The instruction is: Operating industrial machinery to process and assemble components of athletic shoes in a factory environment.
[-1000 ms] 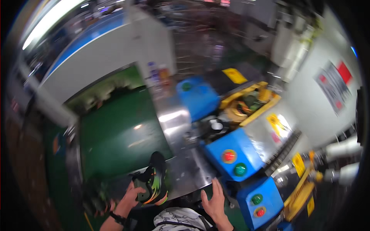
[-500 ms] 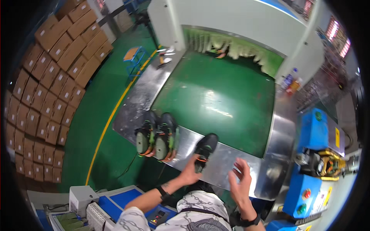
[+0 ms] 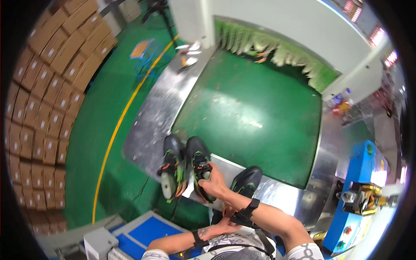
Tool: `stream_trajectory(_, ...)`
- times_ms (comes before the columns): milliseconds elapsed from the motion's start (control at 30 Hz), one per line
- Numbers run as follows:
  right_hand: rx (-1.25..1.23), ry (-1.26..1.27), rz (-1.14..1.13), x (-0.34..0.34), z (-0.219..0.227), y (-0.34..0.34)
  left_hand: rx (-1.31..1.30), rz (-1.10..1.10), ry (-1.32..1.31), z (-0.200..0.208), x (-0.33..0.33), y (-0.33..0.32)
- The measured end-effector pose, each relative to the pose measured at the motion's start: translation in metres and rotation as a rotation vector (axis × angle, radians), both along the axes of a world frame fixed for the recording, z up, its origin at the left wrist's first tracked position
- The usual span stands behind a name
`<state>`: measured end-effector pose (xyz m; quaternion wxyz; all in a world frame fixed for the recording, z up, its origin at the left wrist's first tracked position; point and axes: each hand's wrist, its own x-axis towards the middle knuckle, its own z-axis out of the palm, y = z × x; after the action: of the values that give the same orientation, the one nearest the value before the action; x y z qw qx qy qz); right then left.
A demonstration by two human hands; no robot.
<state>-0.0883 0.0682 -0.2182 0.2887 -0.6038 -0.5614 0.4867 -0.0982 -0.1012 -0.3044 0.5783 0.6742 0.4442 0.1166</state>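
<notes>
Three black shoes with orange and green trim lie on the steel end plate (image 3: 281, 197) of a green belt. Two of them sit side by side, the left shoe (image 3: 172, 171) and the middle shoe (image 3: 197, 162). My right hand (image 3: 213, 182) reaches across from the right and grips the middle shoe. The third shoe (image 3: 248, 181) lies to the right, beyond my right forearm. Below that forearm, my left hand (image 3: 225, 225) closes on the third shoe's heel end and is partly hidden.
The green conveyor belt (image 3: 255, 108) runs back to a tunnel with a green strip curtain (image 3: 277, 54). Several stacked cardboard boxes (image 3: 47, 99) line the left, past a yellow floor line (image 3: 117, 130). A blue machine (image 3: 359, 190) stands at the right, a blue-topped bench (image 3: 149, 232) below.
My right hand, empty half a second ago, has crossed left and taken hold of the middle shoe. My left hand stays at the third shoe. The view earlier swung from the blue machines to the belt.
</notes>
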Motion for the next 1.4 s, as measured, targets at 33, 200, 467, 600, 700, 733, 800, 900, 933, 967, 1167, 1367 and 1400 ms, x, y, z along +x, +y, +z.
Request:
stream_trajectory(33, -0.226, 0.182, 0.006, 0.017, 0.008, 0.013, 0.07, 0.059, 0.074, 0.006, 0.001, 0.003)
stream_trajectory(200, -0.545, 0.932, -0.164, 0.093, 0.063, 0.02, -0.12, 0.04, 0.133, 0.052, -0.016, 0.053)
stream_trajectory(467, 0.007, 1.108, -0.783, 0.215, 0.13, -0.148, -0.278, 0.045, -0.052, 0.088, -0.019, 0.137)
stream_trajectory(600, 0.341, 0.799, -1.168, 0.217, 0.152, -0.254, -0.322, -0.259, -0.006, 0.129, 0.023, 0.169)
stream_trajectory(700, 0.589, 0.784, -1.416, 0.173, 0.17, -0.337, -0.269, -0.533, 0.146, 0.161, 0.062, 0.16)
stream_trajectory(733, 0.631, 0.637, -1.533, 0.15, 0.172, -0.364, -0.28, -0.628, 0.094, 0.162, 0.077, 0.149)
stream_trajectory(800, 0.698, 0.445, -1.706, 0.097, 0.186, -0.416, -0.321, -0.82, -0.008, 0.176, 0.102, 0.108)
stream_trajectory(900, 0.625, 0.283, -2.057, -0.003, 0.203, -0.463, -0.441, -1.161, -0.153, 0.209, 0.121, 0.033)
stream_trajectory(933, 0.458, 0.043, -2.118, -0.029, 0.211, -0.475, -0.501, -1.278, -0.194, 0.226, 0.121, 0.006)
stream_trajectory(967, 0.58, -0.065, -2.152, -0.072, 0.214, -0.486, -0.565, -1.397, -0.233, 0.238, 0.117, -0.02)
stream_trajectory(1167, 0.997, 0.115, -2.848, -0.296, 0.237, -0.466, -0.97, -1.925, -0.034, 0.291, 0.046, -0.156)
stream_trajectory(1367, 0.413, -0.185, -3.608, -0.403, 0.242, -0.435, -0.789, -2.381, 0.348, 0.305, -0.02, -0.26)
stream_trajectory(1400, 0.149, -0.234, -3.732, -0.408, 0.24, -0.435, -0.725, -2.465, 0.354, 0.309, -0.03, -0.276)
